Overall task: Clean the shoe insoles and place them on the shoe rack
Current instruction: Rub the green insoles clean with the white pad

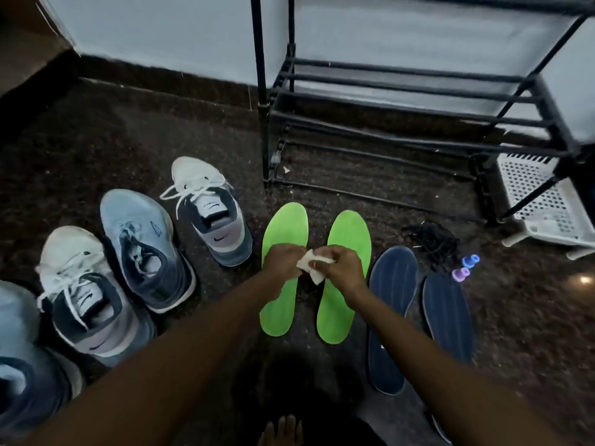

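Left grip (281, 260) and right grip (343, 267) are both clamped on a small white cloth (314, 269), pinched between them above the green pair. Left green insole (278, 309) and right green insole (335, 317) lie flat on the dark floor (193, 130), side by side, toes toward the black shoe rack (402, 101). Two navy insoles (391, 317) lie just right of them. Sneakers (145, 249) are lined up to the left. A white perforated basket (541, 201) stands beside the rack.
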### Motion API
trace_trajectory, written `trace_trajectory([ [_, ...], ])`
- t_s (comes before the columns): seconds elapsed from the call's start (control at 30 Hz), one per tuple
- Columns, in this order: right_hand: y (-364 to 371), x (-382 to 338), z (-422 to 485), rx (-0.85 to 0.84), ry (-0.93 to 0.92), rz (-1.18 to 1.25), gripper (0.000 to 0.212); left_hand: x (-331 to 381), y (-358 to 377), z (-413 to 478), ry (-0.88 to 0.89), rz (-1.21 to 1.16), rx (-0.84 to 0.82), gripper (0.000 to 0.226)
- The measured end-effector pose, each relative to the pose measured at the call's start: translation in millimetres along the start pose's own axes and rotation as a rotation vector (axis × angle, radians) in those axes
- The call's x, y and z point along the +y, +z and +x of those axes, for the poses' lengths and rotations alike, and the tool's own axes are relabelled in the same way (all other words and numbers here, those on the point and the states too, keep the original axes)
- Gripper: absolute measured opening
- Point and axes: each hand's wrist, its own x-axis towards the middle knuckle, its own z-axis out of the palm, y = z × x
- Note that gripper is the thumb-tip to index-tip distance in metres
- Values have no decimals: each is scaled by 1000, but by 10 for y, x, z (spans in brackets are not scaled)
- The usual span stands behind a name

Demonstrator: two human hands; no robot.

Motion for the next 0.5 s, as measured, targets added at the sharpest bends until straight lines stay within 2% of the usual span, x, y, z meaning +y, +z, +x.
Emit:
trace_trajectory([
  [0.13, 226, 167, 291, 53, 187, 143, 34, -286, -86, 324, 119, 299, 262, 23],
  [0.27, 390, 245, 478, 98, 250, 215, 24, -462, -85, 430, 137, 440, 263, 36],
  [0.5, 531, 273, 559, 89, 341, 235, 23, -492, -91, 553, 67, 276, 303, 48],
])
